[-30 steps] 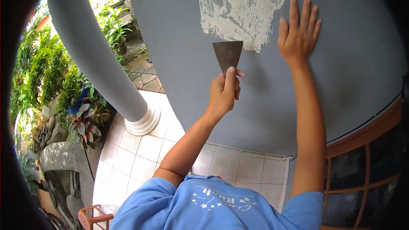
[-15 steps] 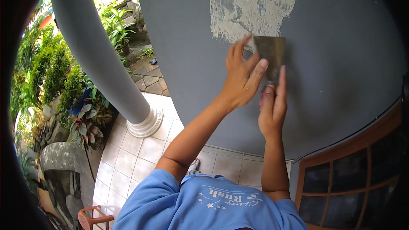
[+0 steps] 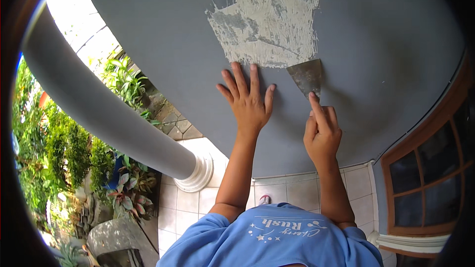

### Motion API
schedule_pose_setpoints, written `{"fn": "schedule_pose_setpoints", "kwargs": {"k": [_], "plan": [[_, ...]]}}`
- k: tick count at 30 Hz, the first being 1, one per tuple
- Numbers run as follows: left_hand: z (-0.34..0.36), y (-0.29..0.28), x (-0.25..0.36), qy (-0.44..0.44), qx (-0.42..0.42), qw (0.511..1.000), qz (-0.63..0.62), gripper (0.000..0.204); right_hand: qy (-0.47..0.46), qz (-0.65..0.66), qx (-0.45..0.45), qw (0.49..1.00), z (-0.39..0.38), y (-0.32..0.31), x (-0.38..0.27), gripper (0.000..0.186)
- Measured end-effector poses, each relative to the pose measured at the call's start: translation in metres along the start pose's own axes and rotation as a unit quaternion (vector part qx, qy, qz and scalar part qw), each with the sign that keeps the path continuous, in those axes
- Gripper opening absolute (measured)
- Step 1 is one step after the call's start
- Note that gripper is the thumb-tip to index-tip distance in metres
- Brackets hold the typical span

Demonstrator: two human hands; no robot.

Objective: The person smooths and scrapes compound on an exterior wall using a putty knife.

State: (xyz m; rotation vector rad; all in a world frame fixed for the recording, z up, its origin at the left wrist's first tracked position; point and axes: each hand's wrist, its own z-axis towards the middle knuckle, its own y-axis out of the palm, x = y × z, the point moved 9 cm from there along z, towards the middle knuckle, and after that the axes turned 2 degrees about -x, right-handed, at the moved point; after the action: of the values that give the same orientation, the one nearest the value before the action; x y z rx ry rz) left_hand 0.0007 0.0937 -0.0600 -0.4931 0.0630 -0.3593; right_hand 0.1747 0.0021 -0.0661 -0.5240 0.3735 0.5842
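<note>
My right hand grips a putty knife, its index finger stretched along toward the wide metal blade. The blade's edge sits at the lower right corner of a rough off-white filler patch on the grey wall. Most of the handle is hidden inside my fist. My left hand lies spread on the wall with nothing in it, fingertips at the patch's lower edge. Bits of grey show through the patch, and its surface is streaky.
On the left a round grey pillar stands on a white moulded base. Plants and rocks lie beyond it. A wooden-framed window is at the right. Pale floor tiles run below the wall.
My left hand has moved away from the blade and now rests spread on the wall. The putty knife has come to the patch's lower right corner. My view has turned.
</note>
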Motion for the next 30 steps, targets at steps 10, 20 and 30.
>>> {"fn": "schedule_pose_setpoints", "kwargs": {"k": [10, 20, 30], "plan": [[-0.022, -0.005, -0.040, -0.047, -0.116, 0.992, -0.016, 0.124, -0.074, -0.076, 0.025, 0.994, 0.028, 0.008, -0.048, 0.056], [-0.031, 0.010, -0.057, 0.003, -0.077, 0.994, -0.079, 0.122, -0.093, -0.046, -0.015, 0.994, 0.043, 0.018, -0.071, 0.053], [-0.038, 0.013, -0.064, -0.023, -0.075, 0.992, -0.095, 0.110, 0.136, 0.197, -0.082, 0.967, 0.030, 0.025, -0.029, 0.047]]}}
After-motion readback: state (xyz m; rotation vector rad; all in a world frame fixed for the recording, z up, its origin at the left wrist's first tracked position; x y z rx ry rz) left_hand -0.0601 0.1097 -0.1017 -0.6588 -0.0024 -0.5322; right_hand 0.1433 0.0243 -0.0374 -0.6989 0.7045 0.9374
